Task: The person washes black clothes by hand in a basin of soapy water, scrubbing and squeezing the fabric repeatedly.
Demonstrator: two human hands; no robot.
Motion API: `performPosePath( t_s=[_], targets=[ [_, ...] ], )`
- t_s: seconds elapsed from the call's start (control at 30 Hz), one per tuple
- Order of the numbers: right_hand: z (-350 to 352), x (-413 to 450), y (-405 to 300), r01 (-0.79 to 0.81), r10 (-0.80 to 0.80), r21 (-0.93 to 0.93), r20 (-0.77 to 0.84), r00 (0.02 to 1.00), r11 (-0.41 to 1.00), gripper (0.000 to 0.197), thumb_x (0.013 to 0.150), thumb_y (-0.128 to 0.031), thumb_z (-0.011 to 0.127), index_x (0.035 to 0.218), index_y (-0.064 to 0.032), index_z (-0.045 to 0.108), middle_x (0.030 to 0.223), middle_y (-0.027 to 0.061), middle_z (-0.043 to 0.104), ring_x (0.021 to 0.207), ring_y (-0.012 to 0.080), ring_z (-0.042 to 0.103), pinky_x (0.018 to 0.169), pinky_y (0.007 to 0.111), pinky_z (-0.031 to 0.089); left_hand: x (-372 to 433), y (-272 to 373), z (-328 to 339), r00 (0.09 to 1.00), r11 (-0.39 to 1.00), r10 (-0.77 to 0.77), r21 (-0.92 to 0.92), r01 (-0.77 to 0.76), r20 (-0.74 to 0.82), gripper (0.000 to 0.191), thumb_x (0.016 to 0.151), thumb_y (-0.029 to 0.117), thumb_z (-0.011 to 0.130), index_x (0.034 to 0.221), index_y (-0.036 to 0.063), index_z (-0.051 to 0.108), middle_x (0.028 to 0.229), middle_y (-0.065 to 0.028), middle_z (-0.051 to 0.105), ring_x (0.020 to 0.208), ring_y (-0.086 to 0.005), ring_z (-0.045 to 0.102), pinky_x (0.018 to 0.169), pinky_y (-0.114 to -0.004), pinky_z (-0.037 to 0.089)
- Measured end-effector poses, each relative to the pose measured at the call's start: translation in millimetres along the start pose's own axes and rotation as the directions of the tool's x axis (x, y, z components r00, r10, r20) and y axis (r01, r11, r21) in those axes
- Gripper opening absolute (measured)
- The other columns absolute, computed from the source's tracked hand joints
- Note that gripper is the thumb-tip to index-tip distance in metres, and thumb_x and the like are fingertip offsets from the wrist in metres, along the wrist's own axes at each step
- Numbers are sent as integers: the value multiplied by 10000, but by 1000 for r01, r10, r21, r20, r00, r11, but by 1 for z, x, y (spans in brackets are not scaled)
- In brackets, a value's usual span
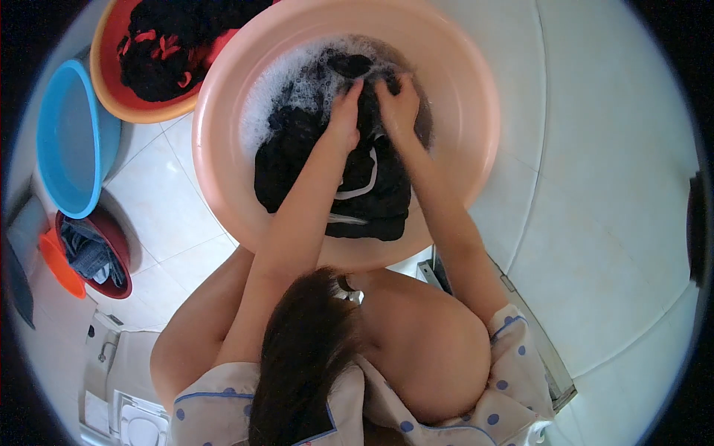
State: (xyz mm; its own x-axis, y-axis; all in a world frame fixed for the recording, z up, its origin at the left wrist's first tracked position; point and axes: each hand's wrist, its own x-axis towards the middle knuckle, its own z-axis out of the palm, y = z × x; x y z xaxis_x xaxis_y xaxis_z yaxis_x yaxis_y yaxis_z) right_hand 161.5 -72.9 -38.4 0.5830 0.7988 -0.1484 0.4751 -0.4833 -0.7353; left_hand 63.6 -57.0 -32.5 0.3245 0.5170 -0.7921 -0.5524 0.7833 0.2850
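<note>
Black wet clothing [290, 159] with white trim lies bunched in a large peach plastic basin [474, 122]. Part of it is under soapy water, and white suds [259, 108] gather along the left and far sides. My left hand [345, 114] grips the dark cloth near the far part of the basin. Close beside it on the right, my right hand [401, 106] has its fingers closed on the same cloth at the waterline. Some fingertips of both hands are hidden by cloth and foam. Folded layers of the clothing rest at the basin's near side.
An orange basin [148, 114] with black and red clothing stands at the far left. Nearer are a light-blue basin [109, 139], a dark-red bucket [124, 262] holding denim, and an orange plastic container [58, 265]. A tiled wall [602, 184] rises at the right.
</note>
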Motion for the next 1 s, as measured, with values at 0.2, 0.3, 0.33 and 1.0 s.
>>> performPosePath(
  t_s=[0.2, 0.3, 0.33, 1.0],
  targets=[
    [-11, -69, -72, 269, -267, 20, 200, 943, 963, 307, 735, -270, 626, 591, -46, 473, 521, 119, 474, 462, 271, 488, 450, 329, 372, 8, 7, -35, 984, 997, -56, 60, 47, 169, 416, 848, 375, 502, 1145, 83, 516, 1023, -62, 572, 928, -204, 539, 805, -321, 446],
    [-5, -62, -65, 389, -356, -143, 210, 911, 910, 300, 776, -286, 569, 583, -63, 511, 543, 136, 525, 493, 305, 532, 451, 371, 403, 1, 9, -23, 988, 995, -92, 53, 86, 123, 440, 874, 403, 437, 1169, 82, 496, 1078, -77, 562, 978, -215, 526, 822, -336, 440],
    [-2, -54, -57, 400, -363, -231, 186, 913, 887, 307, 781, -314, 550, 590, -75, 532, 549, 129, 544, 487, 302, 543, 455, 380, 420, -1, 9, -20, 990, 994, -111, 2, 111, 87, 444, 881, 413, 413, 1163, 80, 497, 1092, -82, 557, 992, -219, 520, 829, -348, 436],
    [0, -10, 32, 421, -320, -498, 279, 905, 758, 425, 802, -332, 535, 1182, -146, 503, 1152, 173, 496, 1004, 353, 484, 875, 482, 360, -16, 15, 3, 428, 8, 850, 804, -594, 308, 366, 688, 36, 550, 1047, -2, 493, 1083, -174, 456, 1025, -336, 418, 932, -396, 310]
  ],
)
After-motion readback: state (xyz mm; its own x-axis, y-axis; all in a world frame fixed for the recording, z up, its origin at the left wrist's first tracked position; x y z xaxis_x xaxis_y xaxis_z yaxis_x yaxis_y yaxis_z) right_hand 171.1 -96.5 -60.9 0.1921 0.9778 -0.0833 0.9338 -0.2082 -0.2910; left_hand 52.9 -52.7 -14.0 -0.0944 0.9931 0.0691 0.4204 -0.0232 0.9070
